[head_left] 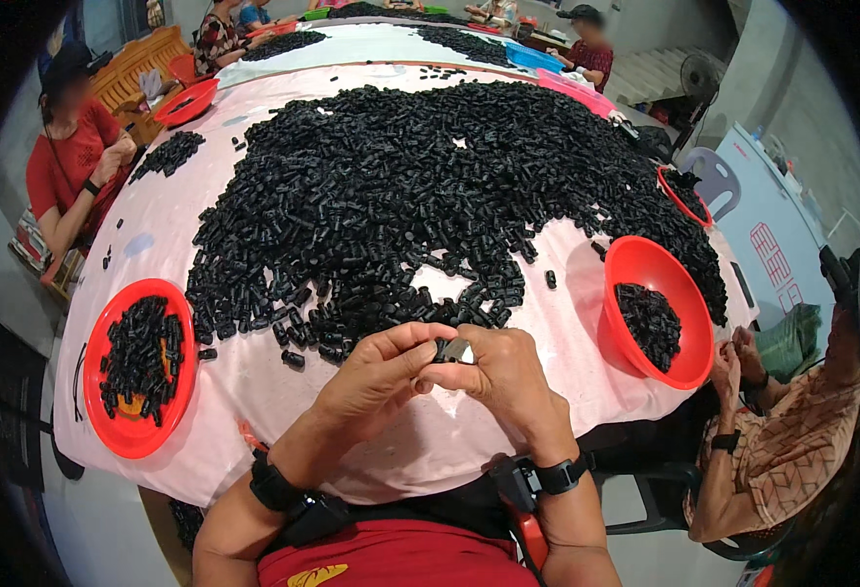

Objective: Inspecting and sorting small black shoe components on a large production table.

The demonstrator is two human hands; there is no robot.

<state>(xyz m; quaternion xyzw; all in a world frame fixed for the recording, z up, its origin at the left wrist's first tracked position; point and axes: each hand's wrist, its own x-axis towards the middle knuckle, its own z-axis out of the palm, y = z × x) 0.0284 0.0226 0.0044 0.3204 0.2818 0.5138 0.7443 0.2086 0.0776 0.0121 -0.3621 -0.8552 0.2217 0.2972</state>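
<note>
Pinched between thumb and fingertips, a small black piece (440,352) sits in our left hand (381,367); our right hand (497,372) is closed around what looks like a small shiny metal blade (462,349), close against the piece. Both are held over the near side of a pink tablecloth (567,284), in front of a broad black pile (352,186). To work well, we would judge, brace the piece firmly, move the metal in small strokes and guide it away from our thumbs.

Counting: one piece and one blade in hand; piled pieces too many to number. Four red containers are on our table: a bowl (689,333) at right, a dish (136,445) at left, a tray (202,96) farther left and a basin (678,201) farther right. Two co-workers sit nearest, one on the left (83,161), one on the right (782,430).
</note>
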